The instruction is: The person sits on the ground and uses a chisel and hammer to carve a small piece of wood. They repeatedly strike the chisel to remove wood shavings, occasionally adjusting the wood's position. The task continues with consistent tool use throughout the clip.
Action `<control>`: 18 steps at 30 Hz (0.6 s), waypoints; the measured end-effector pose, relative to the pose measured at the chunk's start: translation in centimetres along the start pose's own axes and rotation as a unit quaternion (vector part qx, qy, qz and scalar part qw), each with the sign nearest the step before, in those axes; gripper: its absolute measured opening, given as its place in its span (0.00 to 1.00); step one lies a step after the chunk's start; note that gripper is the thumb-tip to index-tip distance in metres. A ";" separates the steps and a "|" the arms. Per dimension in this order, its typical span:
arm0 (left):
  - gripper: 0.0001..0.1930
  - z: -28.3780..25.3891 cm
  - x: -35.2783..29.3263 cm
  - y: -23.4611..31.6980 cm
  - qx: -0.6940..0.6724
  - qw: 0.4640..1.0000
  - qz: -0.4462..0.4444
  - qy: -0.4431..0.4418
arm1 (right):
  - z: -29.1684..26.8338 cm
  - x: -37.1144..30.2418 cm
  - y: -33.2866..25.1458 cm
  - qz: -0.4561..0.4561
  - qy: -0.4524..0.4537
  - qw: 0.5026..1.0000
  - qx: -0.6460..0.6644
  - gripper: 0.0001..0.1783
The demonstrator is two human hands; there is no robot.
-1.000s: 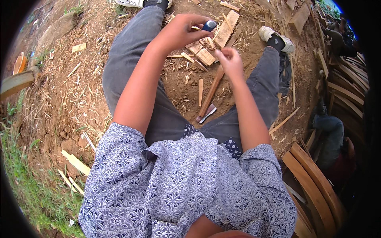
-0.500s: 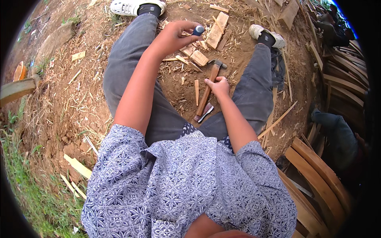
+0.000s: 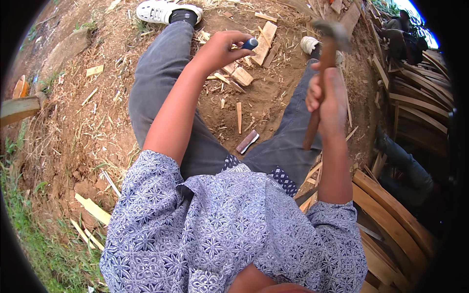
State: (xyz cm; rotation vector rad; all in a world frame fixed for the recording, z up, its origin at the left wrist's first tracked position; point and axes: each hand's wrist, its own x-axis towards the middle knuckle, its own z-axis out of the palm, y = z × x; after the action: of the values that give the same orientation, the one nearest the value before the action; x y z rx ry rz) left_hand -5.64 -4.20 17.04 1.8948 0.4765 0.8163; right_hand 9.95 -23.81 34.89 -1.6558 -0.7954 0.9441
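Note:
My left hand is closed round a blue tool handle with a pale end cap. Whatever lies below that handle is hidden by my fingers. Beneath and beside this hand are wood blocks on the dirt, a longer flat one and a shorter one. My right hand, blurred by motion, grips a hammer by its wooden handle. The hammer is raised above my right leg, its metal head at the top. Between my thighs lies a small brownish-red piece with a white edge.
My outstretched legs frame the dirt ground, which is strewn with wood chips. A thin wood strip lies between them. Curved boards are stacked at the right. A person's leg shows beyond them in shadow. Grass borders the left.
My right hand has lifted the hammer from the ground between my legs, up and to the right. The left hand, still on the blue handle, has shifted slightly right.

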 end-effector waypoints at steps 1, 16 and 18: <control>0.15 -0.1 0.0 0.0 0.004 1.000 -0.003 0.001 | 0.7 -0.3 -1.5 -0.057 -0.013 0.998 0.031 0.23; 0.17 0.3 0.5 0.2 -0.034 0.999 -0.002 -0.007 | 5.7 -2.1 1.5 -0.098 -0.051 0.989 0.100 0.24; 0.17 0.1 0.9 0.0 -0.015 0.999 0.000 -0.029 | 5.2 -0.9 2.4 0.045 -0.086 0.993 -0.066 0.25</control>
State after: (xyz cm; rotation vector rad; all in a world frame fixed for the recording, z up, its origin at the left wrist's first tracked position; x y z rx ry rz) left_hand -4.95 -3.72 17.33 1.8848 0.4267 0.7623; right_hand 5.08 -22.87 31.92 -1.7521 -0.9225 1.1294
